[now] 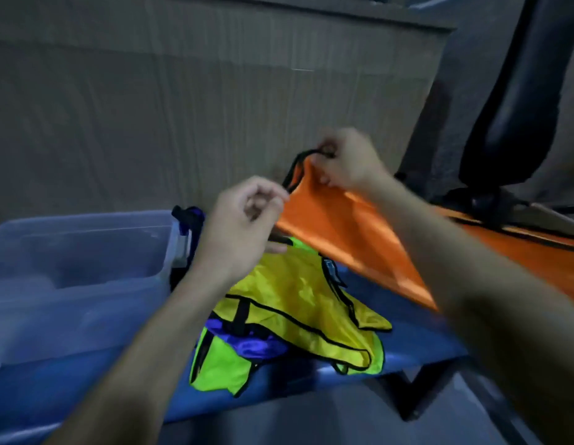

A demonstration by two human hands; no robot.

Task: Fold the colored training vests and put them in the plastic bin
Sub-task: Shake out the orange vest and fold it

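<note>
An orange vest (340,232) with black trim is held up in the air. My right hand (346,162) pinches its black top edge, and my left hand (244,220) pinches the trim lower on the left. Below them a yellow vest (295,303) lies spread on the blue surface (407,354), over a lime-green vest (215,364) and a purple vest (256,345). A clear plastic bin (77,261) stands at the left; its contents are too blurred to tell.
A wood-grain panel (183,107) rises behind the bin. A dark office chair (517,107) stands at the right. More purple fabric with a black strap (191,220) hangs by the bin's right wall. Grey floor (311,419) shows below the blue surface's edge.
</note>
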